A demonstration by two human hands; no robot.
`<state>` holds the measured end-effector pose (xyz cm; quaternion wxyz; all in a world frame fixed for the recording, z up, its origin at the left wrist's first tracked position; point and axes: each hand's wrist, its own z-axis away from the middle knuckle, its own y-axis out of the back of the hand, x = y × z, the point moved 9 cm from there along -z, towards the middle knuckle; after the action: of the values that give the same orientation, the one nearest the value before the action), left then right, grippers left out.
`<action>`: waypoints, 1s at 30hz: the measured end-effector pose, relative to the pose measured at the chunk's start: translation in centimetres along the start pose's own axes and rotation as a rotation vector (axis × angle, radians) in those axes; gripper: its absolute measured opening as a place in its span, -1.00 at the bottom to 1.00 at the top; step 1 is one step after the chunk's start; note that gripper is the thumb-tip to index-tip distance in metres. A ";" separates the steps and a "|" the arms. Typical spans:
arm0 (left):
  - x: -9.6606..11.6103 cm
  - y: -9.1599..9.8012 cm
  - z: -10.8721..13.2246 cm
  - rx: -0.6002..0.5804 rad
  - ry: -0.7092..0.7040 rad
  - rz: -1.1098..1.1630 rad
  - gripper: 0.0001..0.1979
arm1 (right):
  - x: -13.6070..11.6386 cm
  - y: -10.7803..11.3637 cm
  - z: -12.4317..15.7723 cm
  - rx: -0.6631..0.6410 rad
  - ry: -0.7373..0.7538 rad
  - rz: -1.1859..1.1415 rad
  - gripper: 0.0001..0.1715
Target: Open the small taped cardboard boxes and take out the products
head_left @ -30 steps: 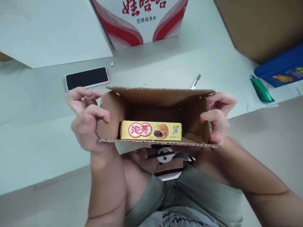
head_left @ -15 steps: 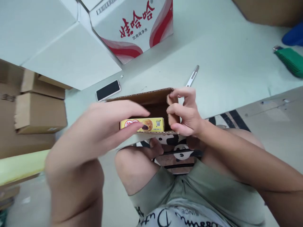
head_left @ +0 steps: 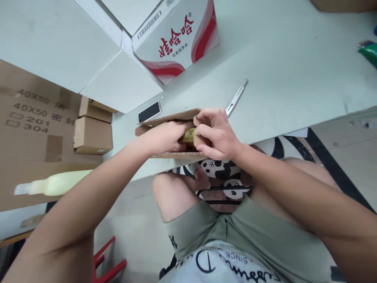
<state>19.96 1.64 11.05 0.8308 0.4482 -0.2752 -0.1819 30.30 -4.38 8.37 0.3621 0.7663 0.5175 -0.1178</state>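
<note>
Hands: right (head_left: 218, 134) grips cardboard box (head_left: 181, 116), left (head_left: 170, 135) touches yellow packet (head_left: 189, 135) inside.

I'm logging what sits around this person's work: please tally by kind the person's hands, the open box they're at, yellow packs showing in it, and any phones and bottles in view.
Hands: 2 (left hand, right hand)
Open cardboard box: 1
Yellow pack, partly hidden: 1
Phone: 1
Bottle, partly hidden: 1
Total: 6
</note>
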 end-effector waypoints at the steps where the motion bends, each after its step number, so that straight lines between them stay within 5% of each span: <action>1: 0.1 0.1 0.0 0.000 0.018 -0.108 -0.75 | 0.2 -0.2 0.0 -0.017 -0.021 0.008 -0.60; 3: 0.0 0.1 0.2 -0.066 0.062 -0.278 -0.78 | 0.6 -0.4 -0.1 -0.042 -0.054 0.024 -0.61; 6: 0.0 1.8 1.4 -0.006 0.101 -0.256 -0.77 | 0.8 -0.2 -0.1 -0.033 -0.063 0.037 -0.59; 12: -0.8 8.9 8.2 0.582 -0.025 0.271 -0.39 | 2.0 1.0 -0.1 -0.010 -0.109 0.039 -0.61; 17: -1.3 12.8 13.0 0.936 -0.262 0.441 -0.26 | 2.5 2.0 -0.2 0.049 -0.133 0.075 -0.63; 20: -1.5 13.8 15.0 1.121 -0.379 0.564 -0.35 | 3.3 2.2 -0.6 0.097 -0.145 0.146 -0.61; 25: -5.2 9.6 15.0 1.080 -0.122 0.959 -0.53 | 4.7 3.6 -2.2 0.259 -0.182 0.222 -0.67; 30: -9.0 -0.7 16.2 1.151 -0.093 1.470 -0.50 | -0.5 6.4 -1.8 0.467 -0.105 0.139 -0.79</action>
<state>2.88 -4.20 15.07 0.3756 0.4964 -0.5705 0.5357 35.40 -4.81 12.67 0.2087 0.8557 0.4030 -0.2486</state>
